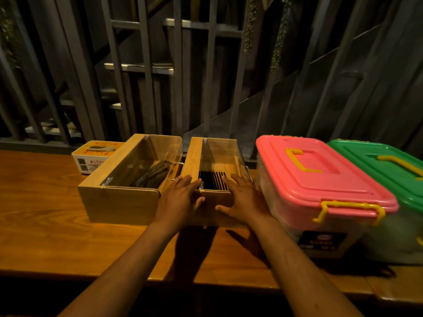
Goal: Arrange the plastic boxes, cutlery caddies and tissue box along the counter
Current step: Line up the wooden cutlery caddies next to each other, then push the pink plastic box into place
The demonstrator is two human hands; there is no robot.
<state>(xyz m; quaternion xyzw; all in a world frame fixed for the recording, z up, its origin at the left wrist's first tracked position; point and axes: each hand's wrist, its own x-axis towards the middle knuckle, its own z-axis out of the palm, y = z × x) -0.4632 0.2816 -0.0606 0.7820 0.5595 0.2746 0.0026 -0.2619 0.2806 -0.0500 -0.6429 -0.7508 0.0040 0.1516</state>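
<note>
Two wooden cutlery caddies with clear lids stand side by side on the wooden counter. The left caddy holds dark cutlery. The right caddy holds black chopsticks. My left hand presses on the right caddy's near left corner, and my right hand on its near right corner, fingers spread. A clear plastic box with a pink lid stands just right of that caddy. Beside it is a box with a green lid. A white and orange tissue box stands behind the left caddy.
A dark metal railing with a glass panel runs behind the counter. The counter's front edge is near my forearms. Bare wood stretches to the left of the caddies.
</note>
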